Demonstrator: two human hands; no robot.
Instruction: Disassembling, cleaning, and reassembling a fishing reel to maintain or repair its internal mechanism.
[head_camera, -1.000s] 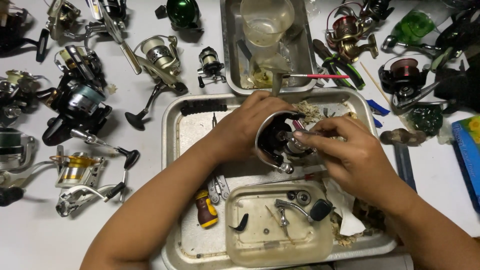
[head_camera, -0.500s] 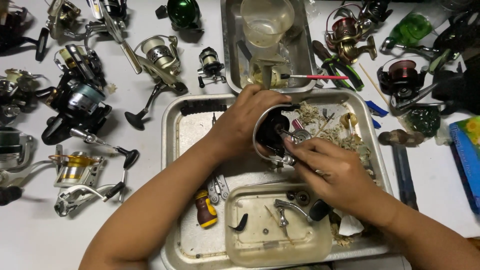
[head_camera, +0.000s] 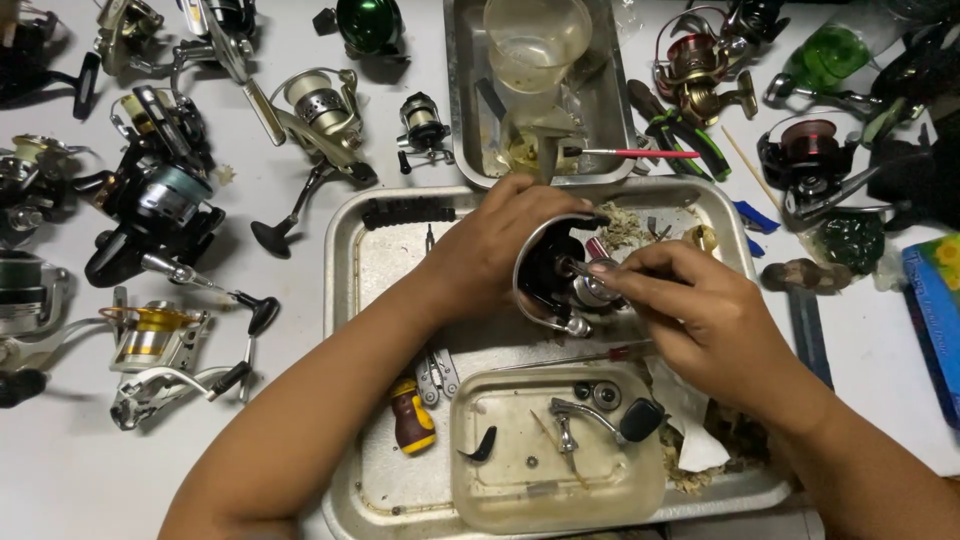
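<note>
Nearest the camera, a clear plastic tub (head_camera: 556, 455) sat in the front of a big metal tray (head_camera: 372, 300); inside it lay a small metal crank handle (head_camera: 590, 418) with a dark knob and a black curved bit (head_camera: 482, 446). Just left of the tub, a stubby yellow-and-maroon tool (head_camera: 412, 420) and folded pliers (head_camera: 437, 372) lay on the tray floor. Crumpled white paper (head_camera: 690, 430) sat at the tub's right side.

Mid-tray, both hands were together on a dark reel rotor (head_camera: 550, 270). Left hand (head_camera: 495, 245) was wrapped around its back and top, gripping it firmly, held above the tray. Right hand (head_camera: 695, 305) was pinched, thumb and forefinger closed on a thin tool (head_camera: 578, 268) poked into the rotor's open face; can't tell exactly what the tip touched. A red-handled screwdriver (head_camera: 600, 352) lay under the right hand.

Further back in the tray: a black ribbed grip (head_camera: 408, 212) and scattered small parts (head_camera: 640, 225).

Beyond, a second smaller metal tray (head_camera: 462, 100) held a clear cup (head_camera: 536, 45) and a thin red-tipped brush (head_camera: 640, 153). Left of the trays, many spinning reels were spread on the white table (head_camera: 60, 470), including a black one (head_camera: 150, 210) and a gold-spooled one (head_camera: 150, 345). Right side had more reels (head_camera: 700, 65), a green-handled tool (head_camera: 680, 130) and a blue box (head_camera: 935, 300) at the edge.
</note>
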